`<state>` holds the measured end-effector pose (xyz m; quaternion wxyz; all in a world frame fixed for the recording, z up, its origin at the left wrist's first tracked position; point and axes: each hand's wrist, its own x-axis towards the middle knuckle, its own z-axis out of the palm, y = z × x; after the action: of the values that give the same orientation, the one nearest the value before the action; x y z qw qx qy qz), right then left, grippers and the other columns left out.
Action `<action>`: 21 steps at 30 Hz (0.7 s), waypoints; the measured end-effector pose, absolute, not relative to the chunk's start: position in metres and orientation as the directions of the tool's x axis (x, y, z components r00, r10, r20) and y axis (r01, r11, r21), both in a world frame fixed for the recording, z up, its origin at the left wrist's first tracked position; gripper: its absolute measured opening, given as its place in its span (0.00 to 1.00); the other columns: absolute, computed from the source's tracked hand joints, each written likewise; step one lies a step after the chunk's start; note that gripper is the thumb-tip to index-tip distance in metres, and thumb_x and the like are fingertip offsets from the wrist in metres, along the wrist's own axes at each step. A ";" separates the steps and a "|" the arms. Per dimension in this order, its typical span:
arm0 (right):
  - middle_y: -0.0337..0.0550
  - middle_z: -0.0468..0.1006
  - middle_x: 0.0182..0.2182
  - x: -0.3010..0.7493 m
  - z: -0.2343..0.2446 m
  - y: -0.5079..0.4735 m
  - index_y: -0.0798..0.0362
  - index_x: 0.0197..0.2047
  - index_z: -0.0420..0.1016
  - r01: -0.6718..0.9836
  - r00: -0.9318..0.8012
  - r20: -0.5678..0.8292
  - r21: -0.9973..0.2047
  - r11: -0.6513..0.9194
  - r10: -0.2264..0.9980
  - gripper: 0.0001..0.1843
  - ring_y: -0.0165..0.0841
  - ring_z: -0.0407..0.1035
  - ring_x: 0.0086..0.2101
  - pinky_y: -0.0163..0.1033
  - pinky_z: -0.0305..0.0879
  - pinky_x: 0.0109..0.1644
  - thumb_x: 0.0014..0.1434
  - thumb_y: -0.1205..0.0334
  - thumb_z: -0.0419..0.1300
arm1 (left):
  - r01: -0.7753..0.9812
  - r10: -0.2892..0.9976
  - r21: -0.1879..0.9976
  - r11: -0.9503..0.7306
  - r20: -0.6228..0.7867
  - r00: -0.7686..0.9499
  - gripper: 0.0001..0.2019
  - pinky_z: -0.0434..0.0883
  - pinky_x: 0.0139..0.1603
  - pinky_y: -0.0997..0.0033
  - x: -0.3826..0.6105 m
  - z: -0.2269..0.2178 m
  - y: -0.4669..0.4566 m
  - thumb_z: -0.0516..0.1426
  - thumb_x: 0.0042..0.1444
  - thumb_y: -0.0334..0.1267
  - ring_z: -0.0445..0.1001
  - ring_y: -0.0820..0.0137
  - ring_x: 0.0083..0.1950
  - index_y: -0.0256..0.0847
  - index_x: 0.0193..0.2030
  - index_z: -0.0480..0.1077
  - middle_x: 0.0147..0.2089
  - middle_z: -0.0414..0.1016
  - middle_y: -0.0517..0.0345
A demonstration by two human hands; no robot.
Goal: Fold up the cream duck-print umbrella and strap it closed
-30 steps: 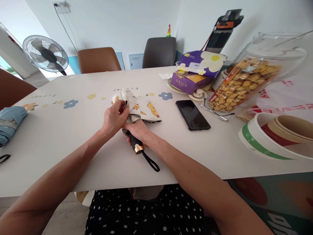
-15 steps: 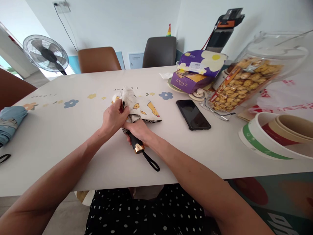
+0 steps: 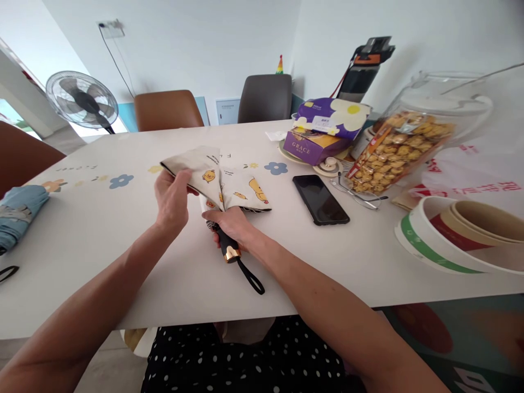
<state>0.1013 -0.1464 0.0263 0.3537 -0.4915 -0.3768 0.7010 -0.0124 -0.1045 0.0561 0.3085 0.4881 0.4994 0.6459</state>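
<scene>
A small folding umbrella (image 3: pixel 229 185) with cream canopy fabric printed with cartoon bears lies on the white table (image 3: pixel 123 245). My right hand (image 3: pixel 231 226) is closed round its black handle, whose gold end cap and black wrist loop (image 3: pixel 250 277) stick out toward me. My left hand (image 3: pixel 172 199) pinches one flap of the canopy and holds it pulled out to the left, spread flat above the table. The other flaps lie folded to the right of the shaft.
A black phone (image 3: pixel 320 198) lies right of the umbrella. Farther right are a purple box (image 3: pixel 313 143), glasses (image 3: pixel 356 194), a clear jar of snacks (image 3: pixel 413 136) and stacked paper bowls (image 3: pixel 462 232). A blue folded umbrella (image 3: pixel 18 210) lies at the left edge. Chairs and a fan stand behind.
My left hand has pulled a canopy flap out to the left and spread it, where before it was bunched against the shaft. The camera has tilted slightly.
</scene>
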 end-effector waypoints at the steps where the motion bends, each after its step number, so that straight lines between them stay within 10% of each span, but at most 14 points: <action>1: 0.36 0.64 0.15 0.102 0.027 -0.146 0.56 0.26 0.63 -0.136 -0.264 -0.424 -0.873 -0.469 0.866 0.11 0.28 0.61 0.13 0.34 0.62 0.12 0.48 0.61 0.62 | 0.081 0.864 0.940 -0.330 0.336 -0.375 0.04 0.63 0.23 0.74 -0.014 0.059 -0.105 0.53 0.45 0.36 0.61 0.76 0.25 0.40 0.26 0.60 0.23 0.60 0.63; 21: 0.37 0.66 0.18 0.119 0.041 -0.136 0.56 0.27 0.63 -0.396 -0.195 -0.391 -0.808 -0.437 0.900 0.16 0.23 0.60 0.14 0.30 0.60 0.12 0.50 0.53 0.62 | -0.076 0.914 0.980 -0.184 0.142 -0.381 0.07 0.64 0.20 0.75 -0.029 0.045 -0.088 0.53 0.40 0.32 0.61 0.78 0.23 0.41 0.27 0.57 0.26 0.59 0.64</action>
<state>0.1192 -0.1357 0.0406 0.4499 -0.4475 -0.2815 0.7198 -0.0285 -0.0878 0.0450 0.3790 0.4073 0.5142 0.6528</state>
